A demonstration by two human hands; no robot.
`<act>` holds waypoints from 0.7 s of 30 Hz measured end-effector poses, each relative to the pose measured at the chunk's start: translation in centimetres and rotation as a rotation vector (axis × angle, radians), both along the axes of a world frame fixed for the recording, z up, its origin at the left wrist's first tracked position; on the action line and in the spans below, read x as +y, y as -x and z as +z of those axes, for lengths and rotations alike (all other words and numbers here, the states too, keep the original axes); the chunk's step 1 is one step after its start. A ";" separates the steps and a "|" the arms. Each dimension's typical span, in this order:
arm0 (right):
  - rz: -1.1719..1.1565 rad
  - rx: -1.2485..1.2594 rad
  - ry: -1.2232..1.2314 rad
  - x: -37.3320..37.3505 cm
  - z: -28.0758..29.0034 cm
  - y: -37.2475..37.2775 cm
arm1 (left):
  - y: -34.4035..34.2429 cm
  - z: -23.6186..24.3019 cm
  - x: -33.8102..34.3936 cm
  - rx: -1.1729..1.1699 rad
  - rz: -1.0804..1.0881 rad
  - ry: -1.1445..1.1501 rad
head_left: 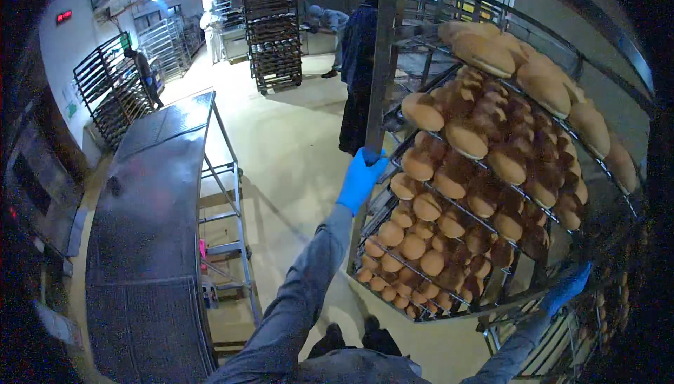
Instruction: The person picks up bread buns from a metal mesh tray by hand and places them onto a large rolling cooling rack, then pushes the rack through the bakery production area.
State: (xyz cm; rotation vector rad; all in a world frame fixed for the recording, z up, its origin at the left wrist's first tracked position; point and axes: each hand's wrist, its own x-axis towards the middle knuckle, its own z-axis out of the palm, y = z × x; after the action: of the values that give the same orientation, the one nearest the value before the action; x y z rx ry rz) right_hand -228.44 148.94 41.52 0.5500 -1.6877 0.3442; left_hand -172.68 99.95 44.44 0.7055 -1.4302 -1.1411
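Observation:
A tall metal bread rack stands close on my right, its tiers loaded with round brown-topped bread buns. My left hand, in a blue glove, is closed around the rack's upright post at about waist height. Low on the right, my right hand, also blue-gloved, reaches to the rack's shadowed right side. Its fingers run into the dark there, so their grip is unclear.
A long dark-covered table or conveyor runs along my left, with a metal ladder-like frame beside it. Farther off stand a loaded rack and a slanted rack. A dark-clothed person is just beyond my rack; other people work farther back.

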 end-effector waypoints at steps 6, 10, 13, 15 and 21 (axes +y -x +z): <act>0.639 -0.521 0.404 3.3 3.3 -1.3 | -1.8 2.3 9.4 0.025 0.092 -0.029; 0.447 -0.338 0.105 7.2 1.5 6.9 | -0.2 4.2 12.9 0.045 0.133 -0.045; 0.470 -0.361 -0.042 6.8 8.6 -2.7 | -2.8 4.0 15.6 0.105 0.172 -0.087; 0.953 -0.660 0.135 8.9 12.2 -6.1 | -2.4 6.1 19.0 0.151 0.229 -0.135; 1.341 -1.381 1.224 9.0 16.8 -7.8 | -2.9 7.1 22.0 0.289 0.166 -0.129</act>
State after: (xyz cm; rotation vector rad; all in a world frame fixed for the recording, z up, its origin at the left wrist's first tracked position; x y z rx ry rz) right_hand -220.68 157.97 58.29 0.3643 -1.5057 2.9815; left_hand -169.73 121.98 51.58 0.7035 -1.0441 -1.1599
